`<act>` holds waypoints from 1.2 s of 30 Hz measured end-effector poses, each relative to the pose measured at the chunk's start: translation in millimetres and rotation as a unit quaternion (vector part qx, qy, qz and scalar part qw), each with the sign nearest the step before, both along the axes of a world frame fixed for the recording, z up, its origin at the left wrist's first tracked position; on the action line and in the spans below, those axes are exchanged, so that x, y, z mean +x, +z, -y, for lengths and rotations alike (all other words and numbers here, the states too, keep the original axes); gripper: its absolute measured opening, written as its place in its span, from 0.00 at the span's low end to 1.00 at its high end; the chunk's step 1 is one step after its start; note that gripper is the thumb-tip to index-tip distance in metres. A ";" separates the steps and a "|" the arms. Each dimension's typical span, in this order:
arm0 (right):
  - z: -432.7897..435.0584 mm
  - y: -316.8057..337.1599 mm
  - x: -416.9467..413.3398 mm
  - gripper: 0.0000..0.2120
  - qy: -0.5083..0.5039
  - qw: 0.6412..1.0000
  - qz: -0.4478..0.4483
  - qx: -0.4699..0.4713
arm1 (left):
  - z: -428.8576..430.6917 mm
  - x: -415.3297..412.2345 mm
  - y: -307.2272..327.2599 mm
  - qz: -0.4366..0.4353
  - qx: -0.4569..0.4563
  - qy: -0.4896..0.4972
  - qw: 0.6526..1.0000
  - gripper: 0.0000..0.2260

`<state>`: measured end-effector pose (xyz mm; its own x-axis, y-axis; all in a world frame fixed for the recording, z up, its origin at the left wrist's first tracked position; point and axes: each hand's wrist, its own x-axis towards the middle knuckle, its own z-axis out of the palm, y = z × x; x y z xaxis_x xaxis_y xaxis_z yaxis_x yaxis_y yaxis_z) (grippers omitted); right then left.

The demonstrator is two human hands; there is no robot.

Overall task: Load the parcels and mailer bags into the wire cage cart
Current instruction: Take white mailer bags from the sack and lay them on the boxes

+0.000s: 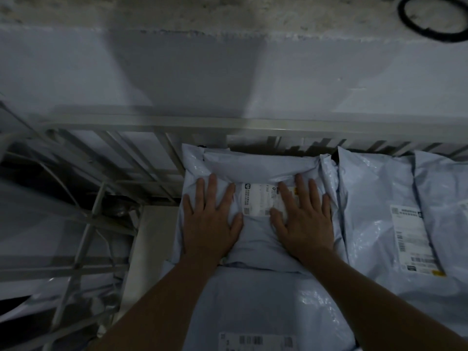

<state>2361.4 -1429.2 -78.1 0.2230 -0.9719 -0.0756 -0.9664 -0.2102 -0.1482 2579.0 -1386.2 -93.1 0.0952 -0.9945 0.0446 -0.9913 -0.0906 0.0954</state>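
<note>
Atop the mailer bag [258,168], straight fingers [212,188] lie spread and flat, the left hand [210,224] and right hand [304,224] either side of its label [255,201], likely pressing it down to settle it. It rests on a lower bag [253,300], its far end close to the wire cage cart [177,122] rail, beside a neighbouring bag [374,211], probably packed tight to save room.

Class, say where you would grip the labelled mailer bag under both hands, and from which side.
Likely its left and right edges, from above: the mailer bag lies flat and soft, far end by the cart rail, with left hand and right hand pressing flat near them.
</note>
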 end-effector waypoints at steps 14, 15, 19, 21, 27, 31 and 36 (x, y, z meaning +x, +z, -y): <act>0.9 -0.7 1.1 0.34 -0.005 1.000 -0.014 -0.001 | 0.6 0.0 -2.7 0.001 0.008 0.006 1.000 0.31; 0.8 -0.2 1.1 0.33 -0.004 1.000 -0.016 0.000 | 0.2 0.1 -2.6 -0.001 0.009 0.004 1.000 0.31; 1.3 -0.2 0.0 0.33 -0.001 1.000 -0.023 0.005 | 0.5 -0.1 -1.5 0.000 0.014 0.002 1.000 0.31; 0.9 -0.5 -0.2 0.33 0.000 1.000 -0.025 0.002 | 0.8 -0.7 -1.2 0.000 0.015 0.001 1.000 0.31; -0.3 0.6 -0.3 0.32 0.002 1.000 -0.025 0.000 | 0.0 -1.4 -4.5 0.000 0.012 0.002 1.000 0.33; 0.3 -2.3 0.4 0.30 -0.003 1.000 -0.021 -0.002 | 1.4 -3.4 -7.4 0.002 0.013 0.006 1.000 0.34; -0.5 -4.1 0.1 0.28 -0.011 1.000 -0.008 -0.018 | -0.5 -2.4 -9.8 0.007 -0.001 0.004 1.000 0.34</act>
<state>2361.5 -1428.7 -82.2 0.2001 -0.9788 -0.0445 -0.9731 -0.1933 -0.1254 2576.6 -1385.8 -103.0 0.1022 -0.9936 0.0477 -0.9918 -0.0981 0.0818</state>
